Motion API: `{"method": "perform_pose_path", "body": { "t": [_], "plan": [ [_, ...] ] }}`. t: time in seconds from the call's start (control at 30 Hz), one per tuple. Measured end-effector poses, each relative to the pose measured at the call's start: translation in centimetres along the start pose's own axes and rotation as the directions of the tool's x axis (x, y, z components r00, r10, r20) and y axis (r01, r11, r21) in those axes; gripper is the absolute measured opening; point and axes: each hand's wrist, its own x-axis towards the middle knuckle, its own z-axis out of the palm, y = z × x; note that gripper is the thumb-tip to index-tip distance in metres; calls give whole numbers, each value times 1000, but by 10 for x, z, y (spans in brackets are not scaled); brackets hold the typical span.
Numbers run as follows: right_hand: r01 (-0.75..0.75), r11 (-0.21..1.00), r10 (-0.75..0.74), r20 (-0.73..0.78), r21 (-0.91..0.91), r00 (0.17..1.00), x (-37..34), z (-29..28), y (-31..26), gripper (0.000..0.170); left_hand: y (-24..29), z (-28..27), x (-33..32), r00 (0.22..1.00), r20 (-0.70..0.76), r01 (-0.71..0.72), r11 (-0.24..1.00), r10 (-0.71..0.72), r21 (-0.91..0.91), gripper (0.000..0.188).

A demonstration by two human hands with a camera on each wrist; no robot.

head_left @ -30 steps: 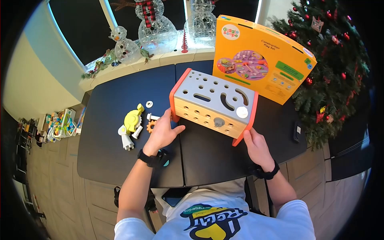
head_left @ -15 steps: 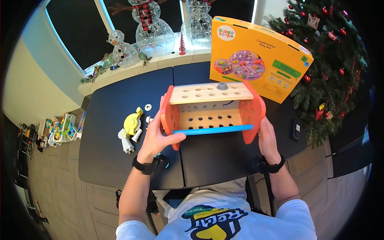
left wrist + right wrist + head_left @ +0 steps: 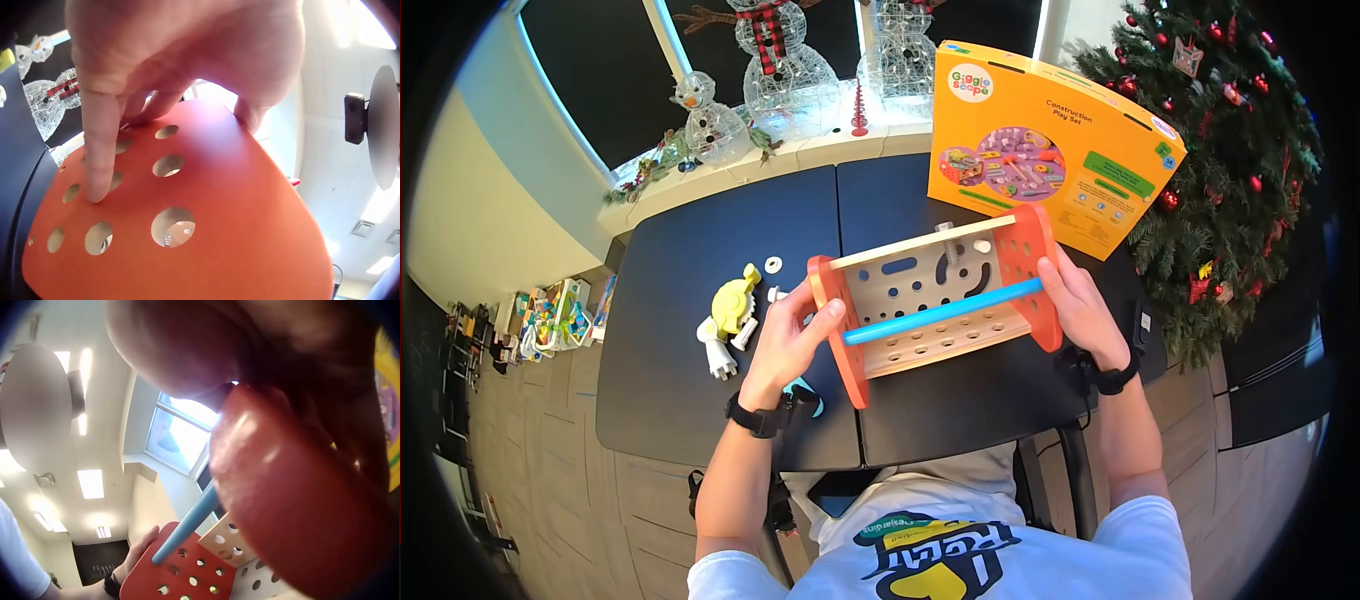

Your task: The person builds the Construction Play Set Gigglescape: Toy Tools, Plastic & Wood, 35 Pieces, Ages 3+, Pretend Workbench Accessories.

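A toy workbench with red end panels (image 3: 840, 345), a blue rod (image 3: 945, 311) and a grey holed board (image 3: 910, 283) is held tilted above the table, its hollow underside facing the head camera. My left hand (image 3: 788, 335) grips the left end panel, thumb on its edge; in the left wrist view, the fingers (image 3: 100, 150) lie over the outer face of the red panel (image 3: 237, 219). At the other end, my right hand (image 3: 1088, 310) grips the right panel (image 3: 287, 487) near the rod. A grey bolt (image 3: 947, 240) pokes through inside.
Left on the dark table (image 3: 670, 400) lie a yellow toy piece (image 3: 733, 305), a white-grey piece (image 3: 716, 350), a white ring (image 3: 773, 264) and a light-blue item (image 3: 812, 396) by the left wrist. Behind stands the yellow box (image 3: 1050, 150), with a decorated tree (image 3: 1230, 200) to the right.
Both hands have rolled the workbench over, from grey board on top to its hollow underside showing. Its right end has risen, and the right hand has moved up with it.
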Motion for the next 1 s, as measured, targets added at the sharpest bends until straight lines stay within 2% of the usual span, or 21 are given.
{"method": "perform_pose_path", "body": {
  "t": [0.1,0.17,0.27,0.3,0.4,0.43,0.53,0.67,0.7,0.77,0.83,0.87,0.9,0.93,0.97,1.0],
  "plan": [
    [-41,999,42,47,-26,998,10,-2,2,52,-4,-1,4,999,-29,40,999,-39,33,58],
    [-76,996,80,91,-49,993,22,-6,7,51,0,-1,6,993,-31,116,993,-115,33,59],
    [-75,997,78,148,-24,986,43,-6,34,52,3,-3,8,986,3,169,986,-169,11,62],
    [-147,989,146,185,-11,972,49,-7,36,54,2,-5,9,984,19,178,984,-178,-2,62],
    [-138,990,138,259,-21,956,64,-8,27,56,-11,-18,15,981,29,193,981,-193,-2,66],
    [-165,984,176,285,-61,942,69,-9,19,56,-7,-21,16,977,25,212,977,-211,-5,73],
    [-181,978,127,393,103,911,89,-7,28,57,-4,-27,16,960,12,282,958,-281,-62,78],
    [-115,983,166,414,-144,895,115,-8,24,49,-7,-31,14,919,34,393,914,-392,-98,78],
    [-138,982,181,430,-131,884,120,-9,28,48,-9,-33,13,921,46,389,917,-386,-90,74],
    [-110,957,228,465,-268,856,128,-15,18,50,-13,-38,11,924,72,380,922,-375,-76,65],
    [-84,923,277,497,-375,822,130,-20,5,53,-22,-46,17,937,22,336,916,-349,218,50],
    [-51,927,235,472,-371,850,128,-20,3,52,-28,-49,19,944,1,308,881,-331,359,42],
    [-16,930,191,446,-367,875,124,-20,2,52,-36,-50,20,977,44,153,832,-208,533,37],
    [20,930,145,418,-366,897,121,-19,1,52,-43,-50,21,990,109,-8,734,-91,679,34],
    [117,918,28,355,-379,935,119,-17,0,52,-49,-50,23,981,195,-166,592,14,789,34],
    [208,893,-93,289,-399,953,118,-15,0,51,-54,-51,23,975,221,-176,536,-21,826,35]
  ]
}}
